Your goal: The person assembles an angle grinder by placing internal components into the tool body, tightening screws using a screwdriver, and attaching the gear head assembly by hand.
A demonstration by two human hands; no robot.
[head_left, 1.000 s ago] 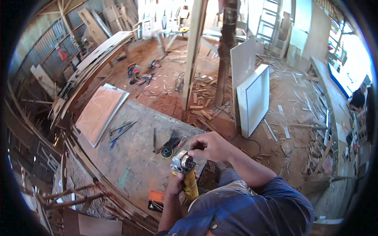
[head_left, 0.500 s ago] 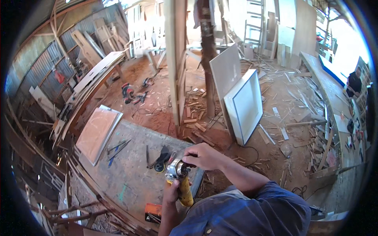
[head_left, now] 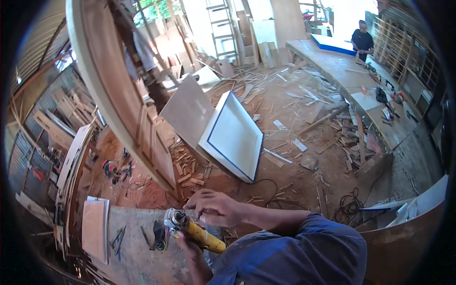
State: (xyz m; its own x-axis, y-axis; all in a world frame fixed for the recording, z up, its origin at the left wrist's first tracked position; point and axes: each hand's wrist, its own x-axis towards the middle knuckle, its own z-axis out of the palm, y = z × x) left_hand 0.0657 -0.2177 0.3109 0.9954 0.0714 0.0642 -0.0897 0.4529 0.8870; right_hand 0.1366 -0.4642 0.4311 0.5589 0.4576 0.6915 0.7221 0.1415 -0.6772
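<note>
My left hand is wrapped round a yellow angle grinder from below. Its silver gear head faces up and to the left, and the bare spindle shows, with no disc on it. Just above the tool, my right hand has its fingers loosely bent and apart beside the gear head; I see nothing held in them. On the grey workbench to the left lie a black thing with a yellow round part and some slim tools with blue parts.
A brown-faced panel lies on the bench's left end. Beyond the bench stand a tall wooden door frame and a white shallow box leaning on a board. Wood scraps litter the floor. A person stands at a long table.
The view has swung to the right. My right hand has come off the grinder's spindle, its fingers loosening. The grinder has tipped over toward the right, still in my left hand.
</note>
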